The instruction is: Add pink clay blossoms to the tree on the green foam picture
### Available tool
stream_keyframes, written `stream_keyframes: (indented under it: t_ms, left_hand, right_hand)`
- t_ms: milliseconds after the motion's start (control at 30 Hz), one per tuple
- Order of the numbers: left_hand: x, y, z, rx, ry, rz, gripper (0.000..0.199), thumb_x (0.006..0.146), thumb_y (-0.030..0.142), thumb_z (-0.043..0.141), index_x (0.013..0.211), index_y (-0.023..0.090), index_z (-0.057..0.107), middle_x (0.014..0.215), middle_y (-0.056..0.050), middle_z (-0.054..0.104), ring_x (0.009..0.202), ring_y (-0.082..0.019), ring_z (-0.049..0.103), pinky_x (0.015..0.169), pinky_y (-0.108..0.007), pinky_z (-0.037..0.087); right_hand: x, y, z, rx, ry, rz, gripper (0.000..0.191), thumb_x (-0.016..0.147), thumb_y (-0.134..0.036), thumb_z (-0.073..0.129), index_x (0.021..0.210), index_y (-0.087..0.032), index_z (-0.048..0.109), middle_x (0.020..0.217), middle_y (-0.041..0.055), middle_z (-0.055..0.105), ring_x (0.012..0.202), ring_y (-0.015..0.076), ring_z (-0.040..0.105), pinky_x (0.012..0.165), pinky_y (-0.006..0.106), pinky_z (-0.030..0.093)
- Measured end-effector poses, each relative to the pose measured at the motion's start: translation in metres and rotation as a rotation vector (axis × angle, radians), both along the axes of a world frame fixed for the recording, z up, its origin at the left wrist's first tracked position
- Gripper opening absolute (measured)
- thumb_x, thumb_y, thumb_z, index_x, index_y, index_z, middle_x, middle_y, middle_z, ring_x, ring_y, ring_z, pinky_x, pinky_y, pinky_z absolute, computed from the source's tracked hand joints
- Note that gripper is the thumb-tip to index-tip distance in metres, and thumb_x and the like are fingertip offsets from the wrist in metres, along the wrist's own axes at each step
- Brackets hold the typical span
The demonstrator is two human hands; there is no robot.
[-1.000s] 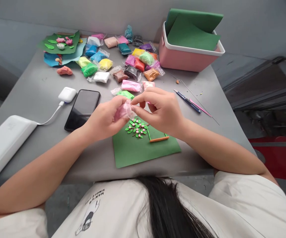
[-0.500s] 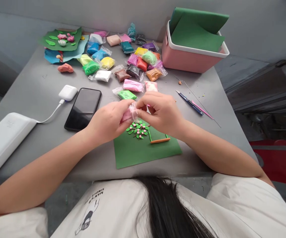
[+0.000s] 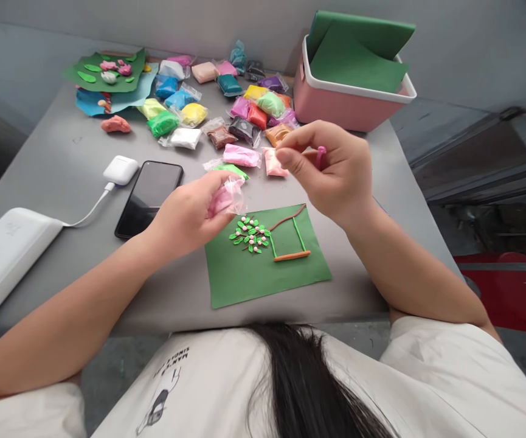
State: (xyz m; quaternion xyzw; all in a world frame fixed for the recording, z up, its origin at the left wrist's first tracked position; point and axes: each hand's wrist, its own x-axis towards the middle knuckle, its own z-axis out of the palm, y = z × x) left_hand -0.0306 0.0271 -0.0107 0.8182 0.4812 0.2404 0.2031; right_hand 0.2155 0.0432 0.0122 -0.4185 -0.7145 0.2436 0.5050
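**L hand [image 3: 187, 210] grips pink clay bag [image 3: 221, 199], R hand [image 3: 335, 167] pinched & apart**

Pink bag's in L hand, btwn thumb & fingers, crumpled clear end sticking out twd R; it's above the tabletop [image 3: 80, 164], nr the far L corner of the green sheet [image 3: 253, 283]. R hand's raised to the R of it, thumb & forefinger tips together, other fingers curled; can't tell if anything's btwn the tips. Small pink loop [image 3: 321, 157] shows at the curled fingers, unclear if worn or held. R fingertips overlap the edge of the pale-pink packet [image 3: 272, 165] in view; contact unclear.

On the sheet: leafy cluster [image 3: 251, 234] w/ pink dots, plus brown strand [image 3: 290, 214], 2 green strands [image 3: 297, 233] below it & an orange bar [image 3: 292, 256] at their lower ends.

Just beyond L hand: bright-green packet [image 3: 235, 171], pink packet [image 3: 241, 156] behind it. Phone [image 3: 153, 188] lies L of L hand, white case [image 3: 120, 170] beside it, cabled to white block [image 3: 16, 261]. Pink bin [image 3: 342, 106] at back R, green sheets [image 3: 358, 58] inside.
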Motion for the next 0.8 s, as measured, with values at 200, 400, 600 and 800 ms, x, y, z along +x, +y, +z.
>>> stream_keyframes:
  t_ms: [200,400,600,800]
  left_hand:
    - [-0.004,0.003,0.001,0.051,0.056,0.065,0.059,0.092,0.040,0.058,0.144,0.014,0.065,0.122,-0.012,0.078,0.099,-0.030,0.073,0.088,-0.038,0.055]
    - [0.006,-0.008,0.001,0.069,0.035,-0.040,0.055,0.094,0.038,0.057,0.139,0.007,0.067,0.102,-0.010,0.078,0.086,-0.023,0.071,0.083,-0.033,0.054]
    - [0.008,-0.011,-0.005,0.096,0.068,-0.079,0.052,0.096,0.036,0.054,0.137,0.009,0.067,0.097,-0.008,0.076,0.074,-0.021,0.065,0.075,-0.032,0.051]
    - [0.009,-0.011,-0.008,0.064,0.039,-0.123,0.052,0.093,0.032,0.054,0.138,0.009,0.064,0.106,-0.008,0.078,0.082,-0.022,0.071,0.075,-0.030,0.050]
  right_hand:
    - [0.004,0.004,-0.010,0.033,-0.009,0.105,0.023,0.104,-0.042,0.065,0.110,-0.025,0.079,0.091,0.0022,0.079,0.081,0.0165,0.073,0.078,0.034,0.062]
    - [-0.011,-0.008,-0.020,0.028,-0.096,0.237,0.008,0.096,-0.028,0.074,0.099,-0.021,0.071,0.084,-0.0009,0.077,0.072,0.0115,0.070,0.066,0.026,0.053]
    - [-0.016,-0.009,-0.023,0.222,-0.112,0.209,0.012,0.093,-0.023,0.079,0.083,-0.020,0.074,0.087,0.0022,0.079,0.083,0.0150,0.072,0.073,0.028,0.053]
    - [-0.016,-0.015,-0.019,0.036,-0.148,0.204,0.011,0.089,-0.020,0.077,0.081,-0.019,0.072,0.086,0.0010,0.080,0.065,0.0096,0.060,0.059,0.026,0.041]
